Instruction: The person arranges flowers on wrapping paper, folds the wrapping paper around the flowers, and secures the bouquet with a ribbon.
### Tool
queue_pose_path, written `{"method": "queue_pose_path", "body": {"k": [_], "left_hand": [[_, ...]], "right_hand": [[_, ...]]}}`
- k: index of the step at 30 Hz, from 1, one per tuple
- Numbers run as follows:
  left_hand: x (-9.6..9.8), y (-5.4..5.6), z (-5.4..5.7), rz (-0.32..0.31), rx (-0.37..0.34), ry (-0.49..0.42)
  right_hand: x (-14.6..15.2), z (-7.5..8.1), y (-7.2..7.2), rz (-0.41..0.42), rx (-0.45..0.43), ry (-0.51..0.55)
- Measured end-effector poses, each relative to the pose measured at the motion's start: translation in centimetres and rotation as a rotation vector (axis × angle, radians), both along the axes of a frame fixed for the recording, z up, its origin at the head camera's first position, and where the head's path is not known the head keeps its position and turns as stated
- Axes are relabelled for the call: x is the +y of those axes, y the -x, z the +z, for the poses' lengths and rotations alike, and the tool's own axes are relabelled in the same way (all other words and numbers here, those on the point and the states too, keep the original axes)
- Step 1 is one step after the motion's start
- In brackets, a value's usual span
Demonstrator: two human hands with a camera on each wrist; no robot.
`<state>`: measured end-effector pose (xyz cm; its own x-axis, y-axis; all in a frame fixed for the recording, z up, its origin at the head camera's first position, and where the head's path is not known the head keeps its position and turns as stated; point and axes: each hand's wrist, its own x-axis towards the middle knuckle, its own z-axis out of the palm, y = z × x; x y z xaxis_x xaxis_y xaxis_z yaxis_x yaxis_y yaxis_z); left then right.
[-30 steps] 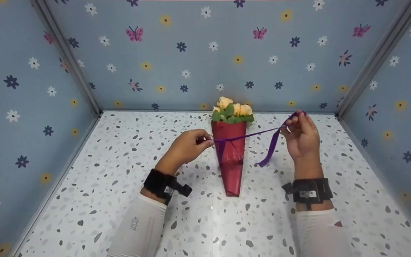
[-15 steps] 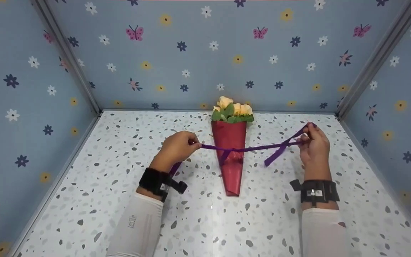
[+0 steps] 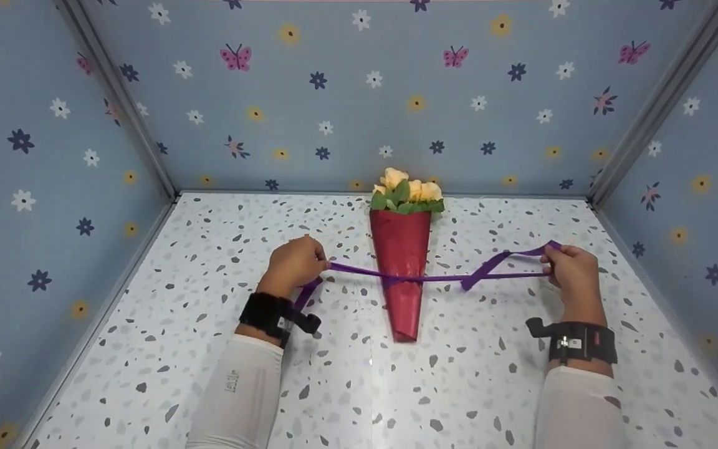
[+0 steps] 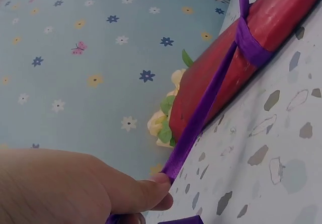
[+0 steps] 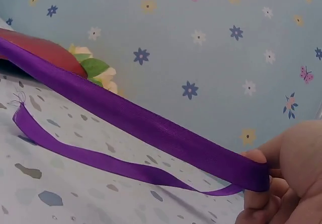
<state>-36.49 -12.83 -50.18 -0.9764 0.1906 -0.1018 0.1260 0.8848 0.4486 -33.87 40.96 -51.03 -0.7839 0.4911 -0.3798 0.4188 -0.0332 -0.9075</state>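
Note:
A bouquet of pale yellow roses point(image 3: 394, 179) with green leaves lies in a red paper wrap point(image 3: 401, 243), blossoms toward the back wall. Around the wrap's lower half runs a purple ribbon point(image 3: 359, 270), crossed over itself at the front in the left wrist view. My left hand point(image 3: 297, 262) pinches one ribbon length left of the bouquet, between thumb and fingers. On the right, my right hand point(image 3: 574, 274) pinches the other length, and the ribbon's frayed loose end point(image 5: 22, 118) hangs back toward the bouquet. Both lengths are stretched nearly straight.
The bouquet lies on a white speckled tabletop point(image 3: 346, 386). A blue flower-patterned panel point(image 3: 359, 93) stands right behind the blossoms, with similar panels at left and right. Each wrist wears a black strap point(image 3: 265, 315) with a small camera.
Both hands have drawn apart and toward the near edge, pulling the ribbon lengths outward. The ribbon's crossing has slid down the wrap and lies closer against it.

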Motion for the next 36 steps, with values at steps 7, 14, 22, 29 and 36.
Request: {"method": "queue_pose_path", "body": {"k": [7, 14, 22, 29, 36], "left_hand": [[-1.3, 0.3, -0.6, -0.008, -0.045, 0.004], [-2.4, 0.4, -0.6, 0.007, -0.133, 0.025], [-3.9, 0.4, -1.3, 0.032, -0.215, -0.027], [-4.9, 0.4, -1.6, 0.054, -0.237, -0.08], [-5.6, 0.6, -1.6, 0.088, -0.282, -0.117]], "right_hand": [[1.5, -0.8, -0.6, 0.148, -0.106, -0.22], [2.7, -1.4, -1.1, 0.205, -0.184, -0.341], [3.4, -1.6, -1.1, 0.229, -0.241, -0.442], [4.0, -1.4, -1.2, 0.25, -0.29, -0.495], [4.7, -1.7, -1.4, 0.25, -0.276, -0.53]]}}
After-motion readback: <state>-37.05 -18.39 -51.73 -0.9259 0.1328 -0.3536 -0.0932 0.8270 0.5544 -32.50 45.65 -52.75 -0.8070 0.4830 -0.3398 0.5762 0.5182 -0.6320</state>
